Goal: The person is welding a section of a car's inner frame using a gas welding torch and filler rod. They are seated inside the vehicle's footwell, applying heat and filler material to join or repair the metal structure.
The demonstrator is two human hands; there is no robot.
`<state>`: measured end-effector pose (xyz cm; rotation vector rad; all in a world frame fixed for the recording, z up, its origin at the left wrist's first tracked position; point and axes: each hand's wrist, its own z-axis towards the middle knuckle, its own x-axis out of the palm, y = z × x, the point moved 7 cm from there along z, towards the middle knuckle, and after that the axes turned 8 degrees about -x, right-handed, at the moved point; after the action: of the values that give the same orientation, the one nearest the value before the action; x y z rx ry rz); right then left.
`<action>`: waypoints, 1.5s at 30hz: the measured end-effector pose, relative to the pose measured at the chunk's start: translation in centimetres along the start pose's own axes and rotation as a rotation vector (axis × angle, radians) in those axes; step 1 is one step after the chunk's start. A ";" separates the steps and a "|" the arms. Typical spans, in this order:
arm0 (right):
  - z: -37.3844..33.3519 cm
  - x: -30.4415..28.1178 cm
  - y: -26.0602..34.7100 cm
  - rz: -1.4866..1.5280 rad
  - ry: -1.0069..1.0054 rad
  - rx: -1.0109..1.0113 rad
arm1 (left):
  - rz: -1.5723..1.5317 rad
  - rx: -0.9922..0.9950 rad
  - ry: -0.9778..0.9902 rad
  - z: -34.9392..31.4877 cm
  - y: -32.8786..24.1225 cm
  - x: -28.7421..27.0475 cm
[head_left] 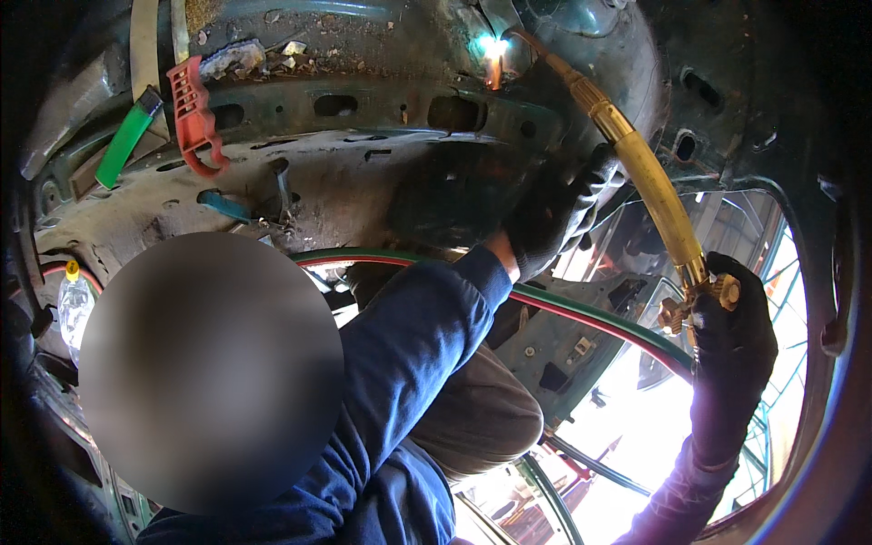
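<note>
A brass gas welding torch (649,177) slants across the upper right, its thin bent tip pointing up and left. A bright flame (493,45) burns at the tip, above a short orange-glowing piece (493,73) against the dark metal panel. My right hand (738,331), in a black glove, is closed around the torch's rear end by the brass valve knobs (722,292). Near the front of the handle, my left hand (559,213), also gloved in black, has curled fingers with their tips against the torch; the underside of that grip is partly hidden.
Green and red hoses (599,318) run behind my left forearm toward the torch's rear. Car body metal with slots (336,106) surrounds the work. A red plastic handle (195,118) and a green stick-shaped object (129,136) hang upper left. A clear bottle (74,313) stands left. A round blurred patch covers the lower left.
</note>
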<state>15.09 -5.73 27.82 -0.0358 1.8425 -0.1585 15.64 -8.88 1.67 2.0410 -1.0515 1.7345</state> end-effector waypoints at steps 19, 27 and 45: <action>0.1 -0.3 -0.6 -0.059 0.016 0.035 | 0.059 0.069 -0.006 0.3 0.4 0.0; 0.1 -0.4 -0.8 -0.050 0.021 0.022 | 0.108 0.136 -0.016 0.3 0.6 -0.2; 0.3 -0.3 -0.5 -0.068 0.018 -0.006 | 0.085 0.078 -0.031 0.6 1.9 -0.5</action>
<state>15.42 -6.24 28.08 -0.1018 1.8610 -0.2015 14.80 -10.39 0.56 2.1049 -1.1118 1.8176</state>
